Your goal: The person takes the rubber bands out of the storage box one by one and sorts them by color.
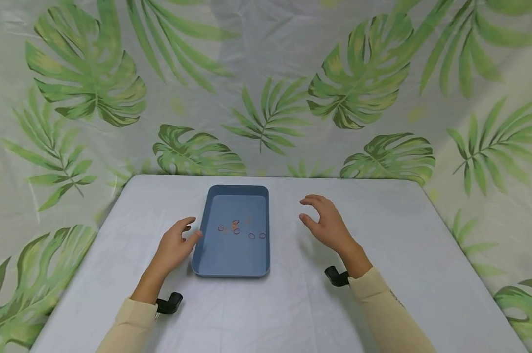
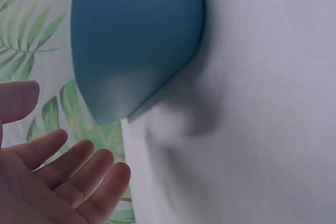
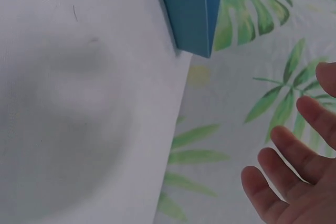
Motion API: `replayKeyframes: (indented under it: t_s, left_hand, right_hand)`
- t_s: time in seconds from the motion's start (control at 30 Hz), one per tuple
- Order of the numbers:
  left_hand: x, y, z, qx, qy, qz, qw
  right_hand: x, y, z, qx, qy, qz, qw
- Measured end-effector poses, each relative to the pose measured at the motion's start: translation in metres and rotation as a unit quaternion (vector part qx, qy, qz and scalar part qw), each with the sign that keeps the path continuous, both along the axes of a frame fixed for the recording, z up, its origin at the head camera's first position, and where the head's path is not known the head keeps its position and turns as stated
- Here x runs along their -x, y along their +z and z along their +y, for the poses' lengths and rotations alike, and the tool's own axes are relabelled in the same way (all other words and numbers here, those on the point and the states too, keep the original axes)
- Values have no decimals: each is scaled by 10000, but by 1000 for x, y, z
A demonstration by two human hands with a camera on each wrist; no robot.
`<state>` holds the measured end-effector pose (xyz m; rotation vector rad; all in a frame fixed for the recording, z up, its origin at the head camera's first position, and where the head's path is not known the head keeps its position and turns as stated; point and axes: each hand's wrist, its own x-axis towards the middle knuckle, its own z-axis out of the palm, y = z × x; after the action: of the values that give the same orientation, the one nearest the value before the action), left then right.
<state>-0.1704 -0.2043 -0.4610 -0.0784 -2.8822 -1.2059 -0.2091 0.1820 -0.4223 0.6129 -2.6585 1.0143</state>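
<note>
Cream long sleeves, black wrist cams strapped on both arms.

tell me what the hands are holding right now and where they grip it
Nothing is held. The left hand is open beside the blue tray, the right hand open above the table.

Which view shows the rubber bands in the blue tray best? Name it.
The head view: the rubber bands lie scattered on the blue tray's floor. Both wrist views show only the tray's outer wall, no bands.
</note>
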Motion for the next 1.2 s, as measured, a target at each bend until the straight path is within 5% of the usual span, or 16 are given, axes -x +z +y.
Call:
replayKeyframes:
  t_s: [0.37, 0.8, 1.07, 1.2]
  left_hand:
    - [19, -12, -8, -868, 125, -832, 9927]
    - [61, -22, -5, -2319, 347, -1385, 9622]
    - [67, -32, -6, -2721, 783, -1743, 9431]
    - [66, -32, -7, -2756, 800, -1763, 9416]
  right_hand:
    - [-2, -1, 5, 93, 8, -53, 9999]
    - [-2, -7, 8, 53, 68, -404, 9991]
    - [0, -13, 11, 86, 105, -713, 9974]
    - [3, -12, 10, 125, 170, -755, 9969]
